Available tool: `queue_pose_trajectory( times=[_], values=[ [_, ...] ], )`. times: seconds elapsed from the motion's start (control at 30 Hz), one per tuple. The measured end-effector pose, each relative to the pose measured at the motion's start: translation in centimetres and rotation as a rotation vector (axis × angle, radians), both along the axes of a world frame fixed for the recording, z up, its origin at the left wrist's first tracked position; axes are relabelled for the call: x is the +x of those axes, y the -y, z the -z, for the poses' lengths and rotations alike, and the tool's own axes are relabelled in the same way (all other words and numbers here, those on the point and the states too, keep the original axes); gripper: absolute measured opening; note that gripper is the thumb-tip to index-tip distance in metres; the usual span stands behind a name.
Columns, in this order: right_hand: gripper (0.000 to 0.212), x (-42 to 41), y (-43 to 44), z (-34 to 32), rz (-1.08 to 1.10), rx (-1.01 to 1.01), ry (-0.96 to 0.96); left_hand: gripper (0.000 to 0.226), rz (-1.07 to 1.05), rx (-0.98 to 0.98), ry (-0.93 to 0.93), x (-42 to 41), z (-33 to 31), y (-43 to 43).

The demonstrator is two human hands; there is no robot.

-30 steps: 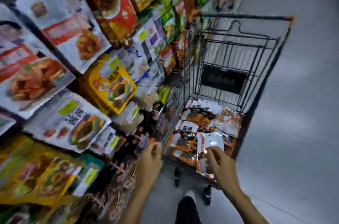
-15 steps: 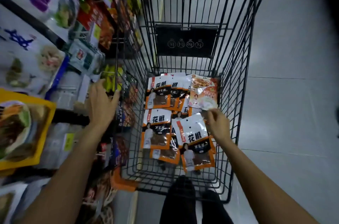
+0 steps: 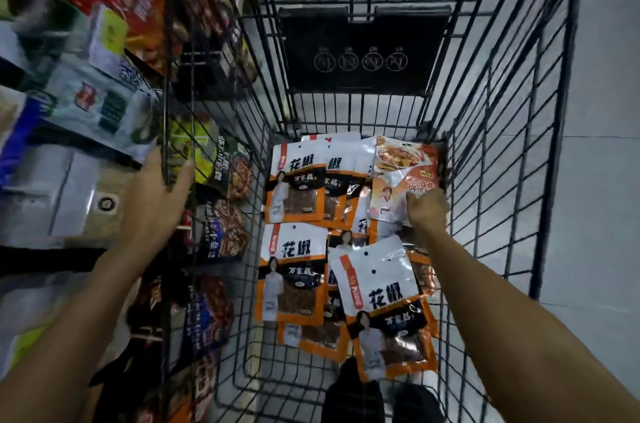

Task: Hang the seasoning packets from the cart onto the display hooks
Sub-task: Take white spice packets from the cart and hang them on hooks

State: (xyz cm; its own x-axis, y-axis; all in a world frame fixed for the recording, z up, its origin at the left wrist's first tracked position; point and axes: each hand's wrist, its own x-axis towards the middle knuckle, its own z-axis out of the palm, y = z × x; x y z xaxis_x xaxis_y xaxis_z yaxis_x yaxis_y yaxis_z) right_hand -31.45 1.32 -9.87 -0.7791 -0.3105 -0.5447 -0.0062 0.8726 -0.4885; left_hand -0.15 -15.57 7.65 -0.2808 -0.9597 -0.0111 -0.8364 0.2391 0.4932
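A black wire cart [image 3: 512,131] stands in front of me with several orange-and-white seasoning packets [image 3: 294,270] lying flat on its floor. One differs from them: a pale packet with a food picture [image 3: 398,173] at the far right of the pile. My right hand [image 3: 427,209] reaches down into the cart and its fingers pinch the lower edge of that pale packet. My left hand [image 3: 156,194] grips the cart's left rim, thumb inside the wire. The display hooks are hidden behind hanging goods at the left.
Shelves of hanging packets and boxes [image 3: 104,83] run close along the cart's left side. A black plastic flap [image 3: 360,48] hangs on the cart's far wall. Grey floor [image 3: 609,180] lies to the right. My dark shoes [image 3: 353,398] show below the cart.
The view swung from the shelves down into the cart. My left hand took hold of the cart's rim, and my right hand moved forward from the nearer packets to the pale food-picture packet.
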Motion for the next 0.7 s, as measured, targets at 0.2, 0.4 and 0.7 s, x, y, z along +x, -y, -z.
queue_pose_trajectory(
  times=[0.2, 0.4, 0.7],
  values=[
    [0.081, 0.3, 0.2, 2.1, -0.047, 0.132, 0.008, 0.021, 0.029, -0.047, -0.064, -0.3, -0.2, -0.2],
    [0.093, 0.5, 1.0, 3.0, 0.022, 0.196, 0.027, 0.019, 0.037, -0.060, -0.048, -0.1, -0.3, -0.2],
    [0.064, -0.4, 1.2, 1.7, 0.240, -0.022, 0.150, 0.019, 0.087, -0.043, -0.074, 0.0, -0.8, -0.3]
  ],
)
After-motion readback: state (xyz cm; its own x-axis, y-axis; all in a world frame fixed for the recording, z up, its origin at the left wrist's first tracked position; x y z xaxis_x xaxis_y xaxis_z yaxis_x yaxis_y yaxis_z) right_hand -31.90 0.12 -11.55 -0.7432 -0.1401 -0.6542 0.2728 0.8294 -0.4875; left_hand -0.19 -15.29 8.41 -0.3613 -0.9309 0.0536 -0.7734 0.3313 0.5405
